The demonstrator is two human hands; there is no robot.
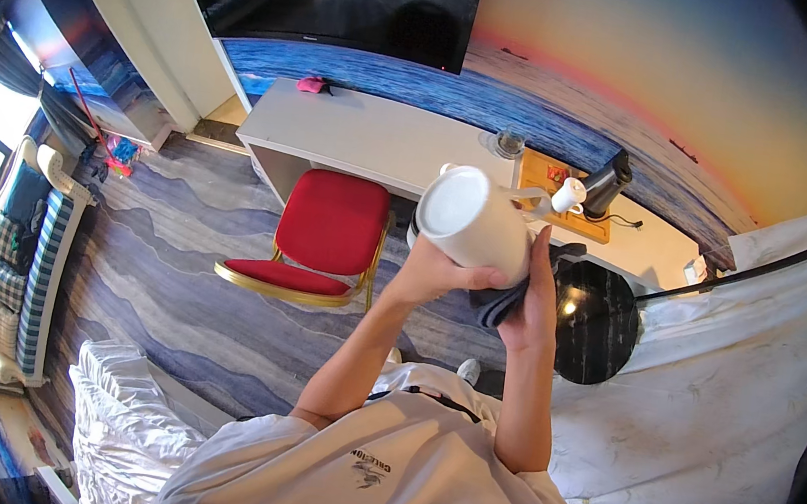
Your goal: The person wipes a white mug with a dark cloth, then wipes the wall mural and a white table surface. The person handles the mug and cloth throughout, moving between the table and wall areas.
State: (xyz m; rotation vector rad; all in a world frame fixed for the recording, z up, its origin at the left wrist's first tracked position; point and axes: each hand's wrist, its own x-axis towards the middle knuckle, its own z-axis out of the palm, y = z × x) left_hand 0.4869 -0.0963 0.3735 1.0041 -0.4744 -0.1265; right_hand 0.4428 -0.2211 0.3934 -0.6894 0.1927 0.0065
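Note:
A white ceramic mug (497,226) is held up before me, tilted so that its pale base faces me. My left hand (435,271) grips the mug from below, with the thumb along its side. A dark grey cloth (503,306) is bunched against the lower end of the mug. My right hand (534,306) holds this cloth, its fingers pointing upward beside the mug. The mug's mouth is turned away and hidden. Its handle (534,195) sticks out toward the upper right.
Beyond the mug, a white desk (374,124) carries a wooden tray (587,229) with a black electric kettle (608,186) and a small white cup (569,194). A glass ashtray (510,144) sits beside it. A red chair (334,221) and a black round table (595,325) flank me.

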